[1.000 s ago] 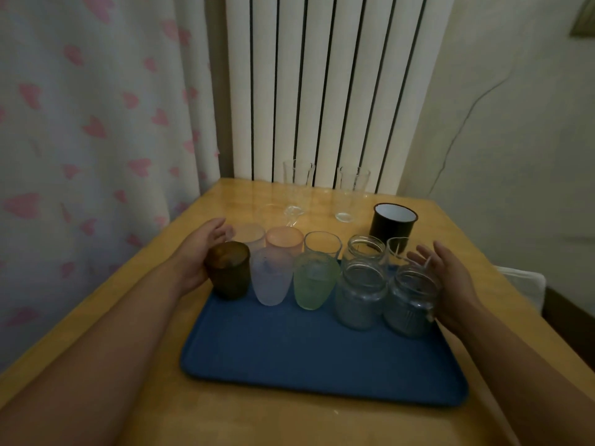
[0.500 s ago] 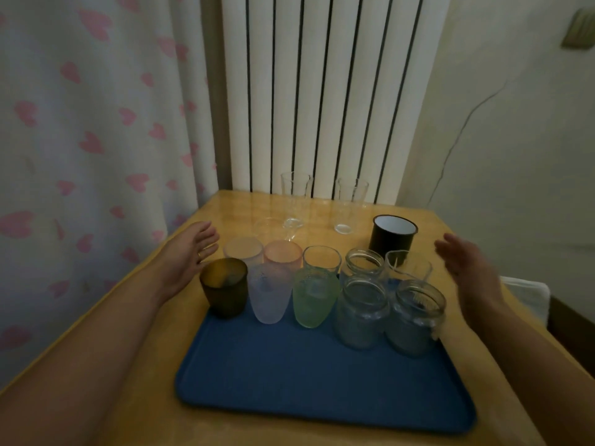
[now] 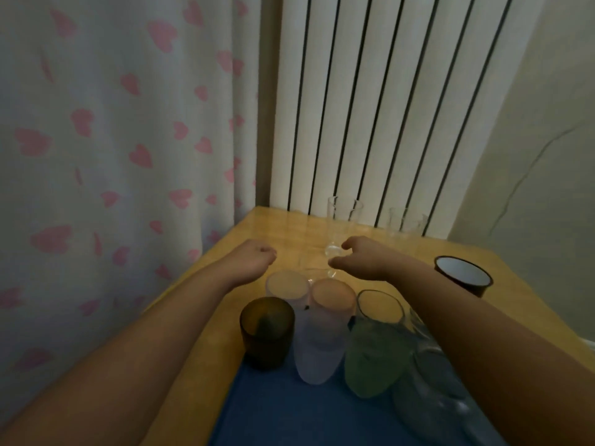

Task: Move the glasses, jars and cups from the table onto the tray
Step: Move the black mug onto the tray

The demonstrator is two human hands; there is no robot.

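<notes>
Tray [image 3: 289,420], blue, lies on the wooden surface [image 3: 199,320] at the near side. On its far edge stand a brown cup [image 3: 267,333], a frosted cup [image 3: 318,346] and a green cup [image 3: 373,358] in a row. A pink cup [image 3: 331,294], a pale cup [image 3: 287,283] and a clear glass [image 3: 380,305] stand just behind them. Clear jars [image 3: 431,378] sit at the right end of the row, partly hidden by the right forearm.

Both arms reach over the tray toward the far end of the surface. The left hand [image 3: 254,257] hovers above the surface beyond the pale cup, its fingers curled under, holding nothing that can be seen. The right hand [image 3: 363,257] hovers beside it, thumb and fingers bent in an open curve with a gap between them, around nothing. It is near the foot of a tall glass [image 3: 343,226] but not gripping it.

Off the tray, the tall glass stands upright near the far edge. A second glass [image 3: 406,225] stands to its right, blurred. A black mug [image 3: 463,275] with a white inside stands near the right edge, well apart from the hands.

A radiator [image 3: 380,101] rises behind the surface, a curtain [image 3: 122,123] with pink hearts hangs to the left, and a cracked wall [image 3: 531,162] stands to the right.
</notes>
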